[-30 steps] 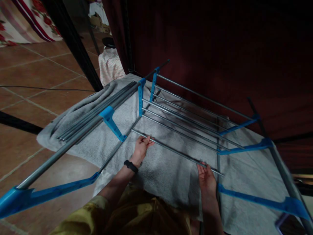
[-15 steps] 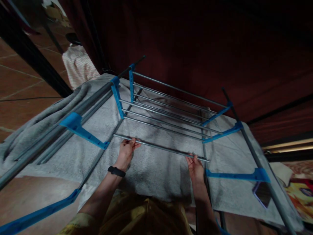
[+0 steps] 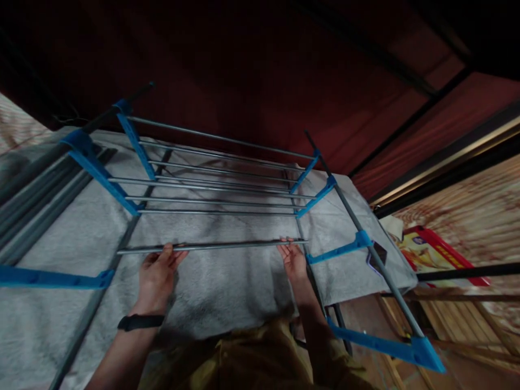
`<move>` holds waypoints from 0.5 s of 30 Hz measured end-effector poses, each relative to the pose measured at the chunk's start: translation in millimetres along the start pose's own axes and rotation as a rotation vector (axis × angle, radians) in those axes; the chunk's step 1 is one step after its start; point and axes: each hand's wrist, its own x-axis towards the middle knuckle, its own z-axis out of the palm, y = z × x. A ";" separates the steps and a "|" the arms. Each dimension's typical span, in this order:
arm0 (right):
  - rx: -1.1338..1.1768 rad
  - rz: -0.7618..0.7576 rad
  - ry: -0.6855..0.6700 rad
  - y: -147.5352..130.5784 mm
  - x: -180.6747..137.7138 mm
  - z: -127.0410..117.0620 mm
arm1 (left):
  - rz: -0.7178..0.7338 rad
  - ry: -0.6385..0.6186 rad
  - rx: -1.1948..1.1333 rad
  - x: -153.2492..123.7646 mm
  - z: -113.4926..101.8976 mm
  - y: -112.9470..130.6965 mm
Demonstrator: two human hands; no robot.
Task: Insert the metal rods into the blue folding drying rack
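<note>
A thin metal rod (image 3: 231,246) lies crosswise in front of me, between the two sides of a rack frame. Near its left end my left hand (image 3: 157,273), with a dark band on the wrist, pinches it between thumb and fingers. My right hand (image 3: 293,261) grips the rod close to its right end, palm turned up. Beyond it, several rods (image 3: 219,203) span between blue plastic brackets (image 3: 101,173) on the left and matching blue brackets (image 3: 319,197) on the right. The right end of the held rod is just above a lower blue bracket (image 3: 337,252), apart from it.
A grey blanket (image 3: 235,281) lies beneath the rack. Loose metal tubes (image 3: 44,206) rest at the left. A phone (image 3: 377,257) lies beside the right upright (image 3: 388,281). Farther right is a red and yellow package (image 3: 439,254). A dark red curtain (image 3: 227,70) hangs behind.
The view has swung to the right, so the rack appears farther left. Both hands still hold the rod, now tilted slightly the other way in view.
</note>
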 end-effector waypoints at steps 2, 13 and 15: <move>-0.002 -0.017 -0.002 2.3 -0.9 -1.7 | 0.014 -0.001 0.010 -0.1 0.7 1.0; -0.030 -0.051 0.044 7.0 4.5 0.6 | 0.069 -0.023 0.129 -14.7 8.1 7.8; -0.040 -0.055 0.044 6.8 3.7 0.4 | 0.071 -0.026 0.135 -14.6 8.9 7.9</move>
